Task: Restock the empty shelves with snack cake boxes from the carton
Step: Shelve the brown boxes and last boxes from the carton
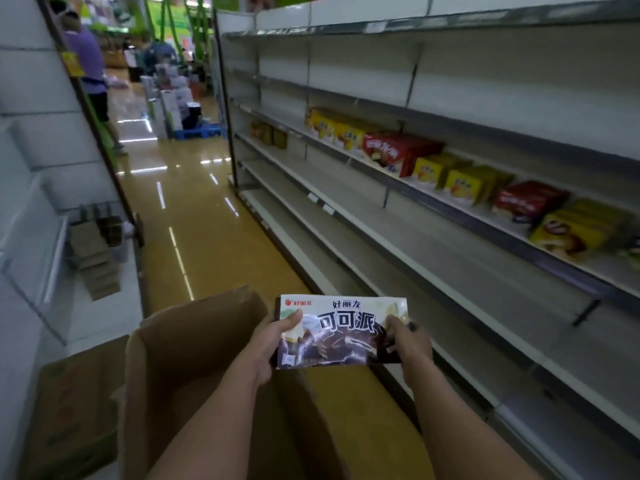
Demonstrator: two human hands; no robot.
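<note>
A cocoa pie snack cake box [341, 332] is held level above the aisle floor, just to the right of the open brown carton [194, 358], its long axis running left to right and its printed face turned up toward the camera, the large characters reading upright. The left hand [268, 344] clamps the box's left short end, thumb laid over the top face near the corner, the other fingers hidden underneath. The right hand [410, 344] grips the right short end the same way, thumb on top beside the dark brown edge. Both forearms reach forward from the bottom of the view, the left one passing over the carton's mouth. To the right of the box stands the shelving unit [433, 216]; its lower shelves are bare near the box, while a higher shelf carries a row of yellow snack boxes [464, 183] mixed with red snack boxes [398, 152]. Left of the carton lies a second cardboard box [74, 417]. Far beyond the carton a person in a purple shirt [86, 60] stands in the aisle.
</note>
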